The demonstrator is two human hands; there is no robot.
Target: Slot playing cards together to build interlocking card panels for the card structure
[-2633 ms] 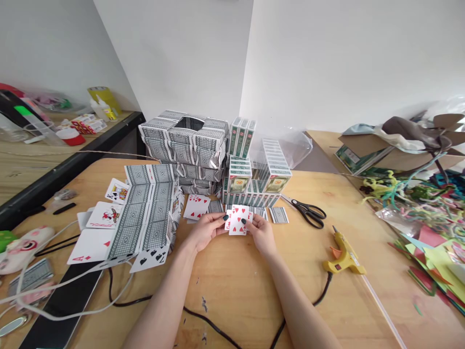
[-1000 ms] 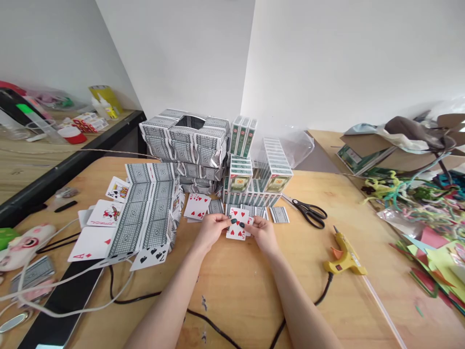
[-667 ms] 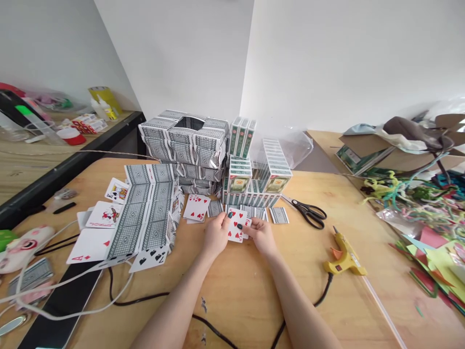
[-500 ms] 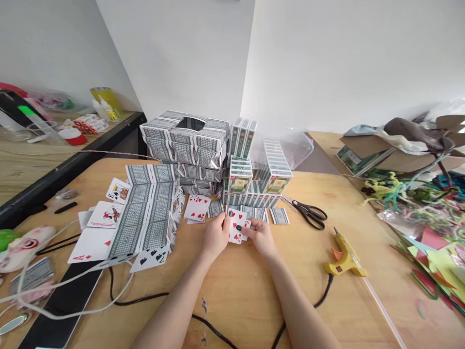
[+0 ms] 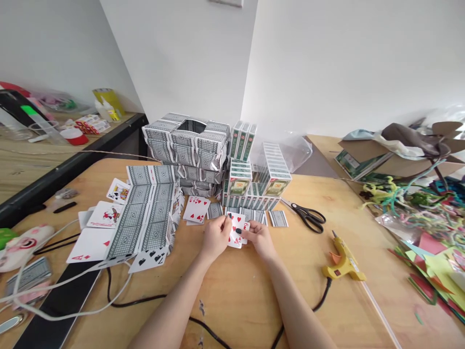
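Observation:
Between my hands are a few overlapping playing cards, face up with red hearts showing. My left hand pinches their left side, and my right hand grips the right side with its thumb on top. Just beyond my hands lies a row of face-down cards. Left of them are a face-up heart card and a face-down card; a single face-down card lies to the right. Behind them stand stacked green card boxes.
A boxy structure of folded cards stands at the back, a folded card panel at left. Black scissors and a yellow glue gun lie right. Cables cross the front left; coloured scraps lie far right.
The view has shifted slightly. Both hands remain at the heart cards, with only a slight shift of the fingers.

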